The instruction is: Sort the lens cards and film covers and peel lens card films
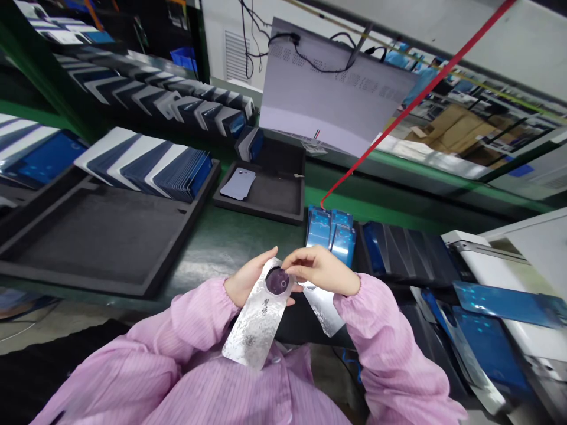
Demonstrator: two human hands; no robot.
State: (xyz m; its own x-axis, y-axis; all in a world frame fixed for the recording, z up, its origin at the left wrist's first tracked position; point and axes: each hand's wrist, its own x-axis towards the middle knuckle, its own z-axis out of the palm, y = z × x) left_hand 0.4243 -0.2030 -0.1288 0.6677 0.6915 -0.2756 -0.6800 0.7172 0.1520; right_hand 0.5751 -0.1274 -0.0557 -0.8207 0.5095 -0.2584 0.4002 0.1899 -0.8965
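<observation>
A silvery, marbled phone back cover [259,321] with a dark round camera area [277,280] lies tilted in front of my body. My left hand [250,277] is wrapped round its upper part from the left, with fingertips showing past its right edge. At the upper right rim of the dark circle, my right hand [316,268] has thumb and forefinger pinched together; what is between them is too small to make out. Below my right wrist lies another silvery cover [325,310], partly hidden by the hand and sleeve.
Blue-filmed panels [319,227] stand just beyond my right hand. A dark tray [277,198] holds a few pale covers [238,183]. Left of it, a larger black tray [97,236] has a row of covers [146,162]. More blue panels [491,348] lie at right. A red strap [411,109] slants across.
</observation>
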